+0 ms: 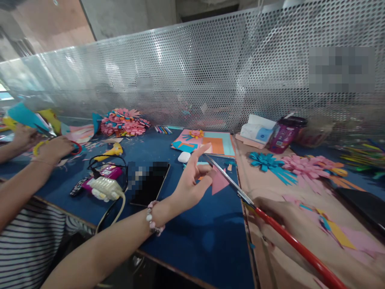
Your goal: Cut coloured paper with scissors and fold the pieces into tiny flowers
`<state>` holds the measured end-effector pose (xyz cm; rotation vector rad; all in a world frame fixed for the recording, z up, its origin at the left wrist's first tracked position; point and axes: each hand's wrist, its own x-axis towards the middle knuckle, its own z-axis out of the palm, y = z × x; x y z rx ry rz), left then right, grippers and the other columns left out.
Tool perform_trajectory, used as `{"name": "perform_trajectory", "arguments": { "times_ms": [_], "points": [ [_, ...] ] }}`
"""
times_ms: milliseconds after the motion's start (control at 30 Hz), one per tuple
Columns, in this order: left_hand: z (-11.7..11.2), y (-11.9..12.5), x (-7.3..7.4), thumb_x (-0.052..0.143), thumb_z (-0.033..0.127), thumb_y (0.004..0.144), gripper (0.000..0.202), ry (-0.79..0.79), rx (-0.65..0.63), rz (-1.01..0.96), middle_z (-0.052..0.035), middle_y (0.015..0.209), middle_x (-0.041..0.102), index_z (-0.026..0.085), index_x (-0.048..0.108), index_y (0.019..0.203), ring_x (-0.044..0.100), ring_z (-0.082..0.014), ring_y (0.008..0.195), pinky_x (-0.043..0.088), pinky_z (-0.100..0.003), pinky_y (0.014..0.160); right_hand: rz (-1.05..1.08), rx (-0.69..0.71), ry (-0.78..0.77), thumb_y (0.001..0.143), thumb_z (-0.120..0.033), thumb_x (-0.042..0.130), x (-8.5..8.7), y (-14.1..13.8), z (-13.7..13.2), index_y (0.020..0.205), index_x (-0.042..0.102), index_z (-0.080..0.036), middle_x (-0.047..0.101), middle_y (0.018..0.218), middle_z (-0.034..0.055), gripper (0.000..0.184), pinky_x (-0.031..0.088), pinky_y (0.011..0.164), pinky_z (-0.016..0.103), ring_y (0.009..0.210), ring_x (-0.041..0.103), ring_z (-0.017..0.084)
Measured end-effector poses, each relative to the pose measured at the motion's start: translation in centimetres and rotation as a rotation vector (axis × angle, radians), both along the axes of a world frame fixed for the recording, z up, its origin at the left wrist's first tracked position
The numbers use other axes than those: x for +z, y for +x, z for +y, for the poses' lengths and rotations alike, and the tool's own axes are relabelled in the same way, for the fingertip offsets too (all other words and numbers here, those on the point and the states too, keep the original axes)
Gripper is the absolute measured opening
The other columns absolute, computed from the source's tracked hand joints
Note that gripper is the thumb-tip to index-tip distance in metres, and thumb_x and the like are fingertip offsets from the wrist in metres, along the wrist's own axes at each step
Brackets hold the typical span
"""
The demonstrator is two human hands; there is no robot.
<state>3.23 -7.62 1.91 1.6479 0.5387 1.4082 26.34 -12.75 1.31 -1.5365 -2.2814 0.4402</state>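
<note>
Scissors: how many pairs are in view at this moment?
2. Red-handled scissors in the right hand, blades at the pink paper piece held by the left hand. Another pair in a co-worker's hands, far left. More may be hidden under scraps.

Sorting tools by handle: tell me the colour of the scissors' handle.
Red, seen in the head view: the scissors in the right hand.

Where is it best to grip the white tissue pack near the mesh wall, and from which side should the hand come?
Grip the tissue pack across its two long sides, coming from above. It lies flat, its top is free, and the purple jar stands close on its right, so a side approach is crowded.
</note>
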Motion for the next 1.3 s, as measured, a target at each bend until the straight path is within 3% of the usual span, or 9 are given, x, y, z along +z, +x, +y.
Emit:
{"name": "perform_trajectory", "arguments": {
  "times_ms": [300, 467, 600, 867, 1167, 1300],
  "points": [
    [-0.2, 0.0, 0.1, 0.048, 0.016, 0.087, 0.055, 0.005, 0.009, -0.002, 0.0053, 0.057, 0.043, 0.024, 0.027, 0.138, 0.037, -0.0094, 0.053, 0.033, -0.025, 0.055, 0.023, 0.057, -0.018, 0.090, -0.034, 0.050, 0.7, -0.2, -0.1, 0.106, 0.058, -0.017, 0.060, 0.104, 0.0057, 0.025, 0.052, 0.073, 0.032, 0.084, 0.060, 0.014],
    [-0.3, 0.0, 0.2, 0.048, 0.017, 0.087, 0.055, -0.013, -0.007, -0.021, 0.0053, 0.057, 0.042, 0.025, 0.027, 0.138, 0.035, -0.0092, 0.052, 0.031, -0.025, 0.053, 0.047, 0.088, -0.003, 0.083, -0.033, 0.052, 1.6, -0.9, -0.1, 0.067, 0.058, -0.020, 0.060, 0.065, 0.0021, 0.022, 0.043, 0.050, 0.024, 0.058, 0.055, 0.013],
    [-0.4, 0.1, 0.3, 0.047, 0.016, 0.087, 0.054, -0.023, 0.002, -0.014, 0.0050, 0.057, 0.042, 0.026, 0.029, 0.137, 0.033, -0.0094, 0.051, 0.029, -0.025, 0.052, 0.059, 0.089, 0.021, 0.078, -0.030, 0.050, 1.9, -1.3, -0.1, 0.058, 0.050, -0.022, 0.057, 0.058, 0.0022, 0.021, 0.038, 0.048, 0.025, 0.054, 0.054, 0.014],
    [-0.5, 0.1, 0.3, 0.048, 0.013, 0.085, 0.055, -0.028, 0.021, -0.010, 0.0038, 0.059, 0.044, 0.027, 0.031, 0.136, 0.033, -0.0102, 0.053, 0.029, -0.026, 0.053, 0.050, 0.057, 0.045, 0.073, -0.035, 0.051, 2.1, -1.4, -0.1, 0.056, 0.045, -0.023, 0.059, 0.060, 0.0042, 0.022, 0.040, 0.053, 0.028, 0.058, 0.054, 0.017],
    [-0.4, 0.1, 0.2, 0.048, 0.014, 0.085, 0.055, -0.025, 0.018, -0.013, 0.0048, 0.056, 0.041, 0.026, 0.030, 0.136, 0.031, -0.0105, 0.053, 0.029, -0.026, 0.054, 0.040, 0.048, 0.035, 0.077, -0.037, 0.054, 1.5, -1.0, 0.0, 0.059, 0.052, -0.021, 0.061, 0.067, 0.0044, 0.024, 0.045, 0.059, 0.028, 0.064, 0.056, 0.017],
    [-0.4, 0.2, 0.2, 0.048, 0.015, 0.086, 0.055, -0.038, 0.027, -0.017, 0.0045, 0.055, 0.040, 0.026, 0.030, 0.137, 0.033, -0.0115, 0.054, 0.030, -0.027, 0.056, 0.041, 0.039, 0.016, 0.086, -0.037, 0.052, 0.6, -0.5, 0.1, 0.083, 0.061, -0.017, 0.063, 0.085, 0.0039, 0.023, 0.049, 0.065, 0.027, 0.073, 0.059, 0.014]
  ]
}}
